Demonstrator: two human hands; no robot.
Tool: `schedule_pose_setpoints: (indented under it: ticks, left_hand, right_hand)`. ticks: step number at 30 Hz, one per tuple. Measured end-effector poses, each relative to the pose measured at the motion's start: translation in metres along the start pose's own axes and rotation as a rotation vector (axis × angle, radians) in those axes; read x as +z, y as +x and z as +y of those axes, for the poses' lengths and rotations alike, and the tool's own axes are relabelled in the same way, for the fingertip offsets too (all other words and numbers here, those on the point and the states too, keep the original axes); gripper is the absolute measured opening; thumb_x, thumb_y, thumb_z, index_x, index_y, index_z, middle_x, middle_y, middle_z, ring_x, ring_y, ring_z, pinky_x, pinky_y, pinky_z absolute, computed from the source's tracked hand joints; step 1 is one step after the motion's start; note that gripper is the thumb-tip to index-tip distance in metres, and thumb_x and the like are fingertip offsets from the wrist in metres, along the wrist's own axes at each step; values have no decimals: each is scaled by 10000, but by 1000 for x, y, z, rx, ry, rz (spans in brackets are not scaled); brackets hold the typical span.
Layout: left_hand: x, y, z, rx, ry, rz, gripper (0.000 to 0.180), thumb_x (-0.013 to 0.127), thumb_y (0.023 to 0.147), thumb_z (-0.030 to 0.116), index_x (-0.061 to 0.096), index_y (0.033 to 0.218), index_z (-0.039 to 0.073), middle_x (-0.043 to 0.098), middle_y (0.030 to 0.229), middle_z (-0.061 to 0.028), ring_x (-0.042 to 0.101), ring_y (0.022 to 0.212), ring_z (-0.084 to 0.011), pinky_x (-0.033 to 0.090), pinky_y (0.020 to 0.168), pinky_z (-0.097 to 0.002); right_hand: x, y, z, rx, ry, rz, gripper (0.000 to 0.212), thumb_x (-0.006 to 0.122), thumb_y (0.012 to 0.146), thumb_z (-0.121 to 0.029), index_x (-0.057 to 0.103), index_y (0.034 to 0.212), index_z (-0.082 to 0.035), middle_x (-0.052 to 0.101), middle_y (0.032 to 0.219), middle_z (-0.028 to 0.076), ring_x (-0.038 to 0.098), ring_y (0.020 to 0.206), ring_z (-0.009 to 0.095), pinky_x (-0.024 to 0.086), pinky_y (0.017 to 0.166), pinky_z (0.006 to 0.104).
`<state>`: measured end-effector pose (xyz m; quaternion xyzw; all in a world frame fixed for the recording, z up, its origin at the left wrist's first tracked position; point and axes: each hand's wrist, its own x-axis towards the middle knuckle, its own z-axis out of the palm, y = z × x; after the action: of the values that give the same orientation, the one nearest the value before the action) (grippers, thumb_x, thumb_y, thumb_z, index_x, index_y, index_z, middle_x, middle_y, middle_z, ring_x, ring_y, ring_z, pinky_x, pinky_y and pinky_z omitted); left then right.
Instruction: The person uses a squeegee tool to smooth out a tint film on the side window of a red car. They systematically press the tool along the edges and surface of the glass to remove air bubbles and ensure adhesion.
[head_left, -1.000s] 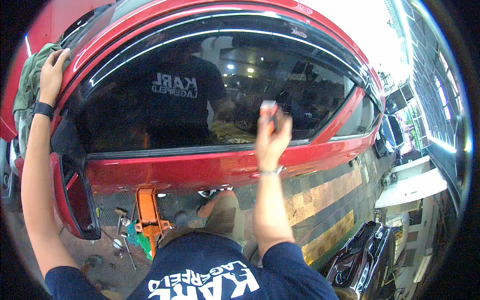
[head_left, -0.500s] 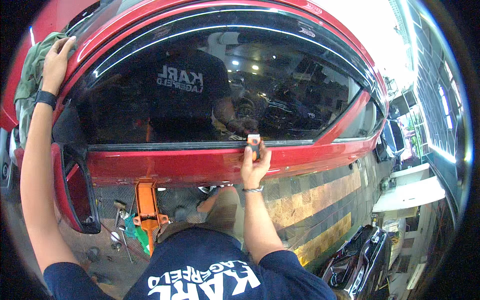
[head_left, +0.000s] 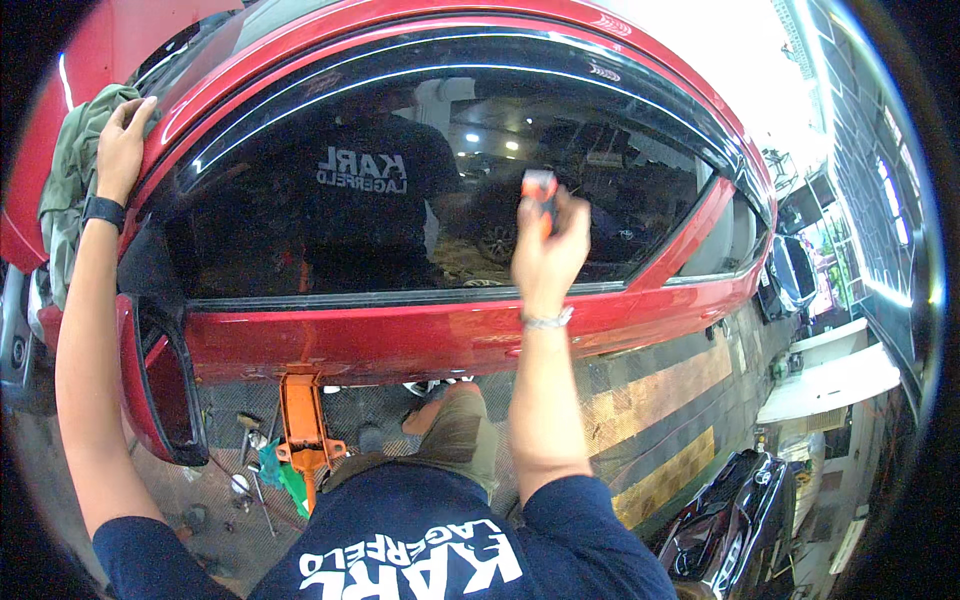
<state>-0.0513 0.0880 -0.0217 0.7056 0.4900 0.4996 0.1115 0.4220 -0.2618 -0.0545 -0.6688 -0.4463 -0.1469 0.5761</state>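
Note:
My right hand [head_left: 550,250] grips a small orange-and-black scraper [head_left: 540,188], held up in front of the dark side window [head_left: 380,250] of a red car. Motion blurs the scraper a little, and I cannot tell whether its edge touches the glass. At the far left, my left hand [head_left: 121,155] lies with fingers stretched over the edge of a crumpled green cloth [head_left: 75,170], which is draped by the car's front pillar. Below that arm sits the red door mirror [head_left: 160,390].
Under the door an orange floor jack [head_left: 303,425] stands close to my legs. Tools and a green cloth piece [head_left: 290,488] lie left of it. A glossy dark car part [head_left: 725,525] is at lower right, and a white panel [head_left: 815,385] juts out above it.
My right hand has lifted the scraper from the window's lower edge up and rightward across the pane. My left hand stays at the green cloth. The view has shifted slightly.

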Motion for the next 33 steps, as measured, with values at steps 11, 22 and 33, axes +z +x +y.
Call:
schedule_pose_setpoints:
  ticks: [11,22,33]
  left_hand:
    - [1,1,6,-10,-33,-10,537,654,946,435,671,1193,-41,711,1146,-156,647,1083,-208,453,980,-312]
    - [1,-5,17,6,56,31,558,639,941,468,684,1188,-30,716,1148,-171,660,1091,-243,460,986,-331]
    - [1,-4,12,-26,35,-2,565,643,936,466,678,1195,-34,711,1158,-181,659,1088,-252,461,981,-330]
  right_hand:
    - [11,-20,-13,-89,-26,-2,377,737,890,-256,612,1128,8,723,949,215,732,876,359,555,792,405]
    - [11,-93,26,-22,18,-55,441,733,893,-215,579,1208,52,705,1067,253,711,1011,377,543,873,415]
    - [21,17,-53,-8,-72,2,376,754,859,-265,623,1103,-11,714,953,238,712,884,400,537,770,446]
